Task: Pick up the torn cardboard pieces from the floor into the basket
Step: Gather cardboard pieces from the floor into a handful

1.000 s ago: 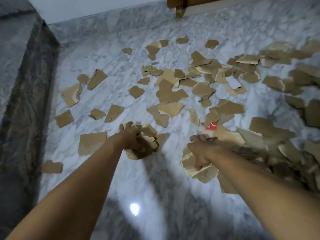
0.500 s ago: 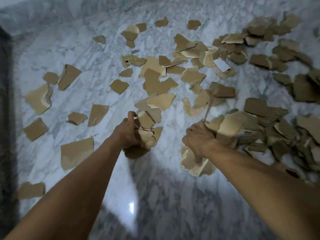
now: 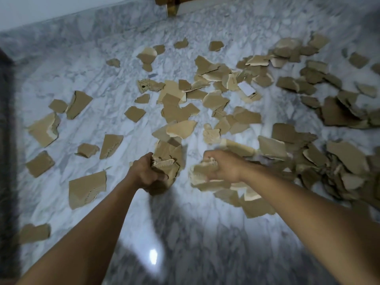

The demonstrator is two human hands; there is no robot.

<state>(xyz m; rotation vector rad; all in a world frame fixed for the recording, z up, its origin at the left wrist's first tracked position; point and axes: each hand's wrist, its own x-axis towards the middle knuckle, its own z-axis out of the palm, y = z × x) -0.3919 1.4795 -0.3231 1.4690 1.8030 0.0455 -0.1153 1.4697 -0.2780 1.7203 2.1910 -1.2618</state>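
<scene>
Marble floor point(image 3: 185, 233): white w/ grey veining, polished smooth & glossy, a lamp glare point(image 3: 152, 259) bouncing off it. The cardboard pieces point(image 3: 181, 114) on it are matt brown paperboard, dull, no sheen. Torn edges look rough & paler, some w/ corrugated ribs showing, e.g. in the bunch the left hand point(image 3: 144, 173) grips. One scrap point(image 3: 145, 85) has black print on it, another carries a smooth white paper label point(image 3: 246, 88). Left edge: darker stone strip point(image 3: 8, 161), less shiny. Top: wood furniture bit point(image 3: 162, 0), warm brown, slight gloss. Wall point(image 3: 41, 9) plain matt white.
</scene>
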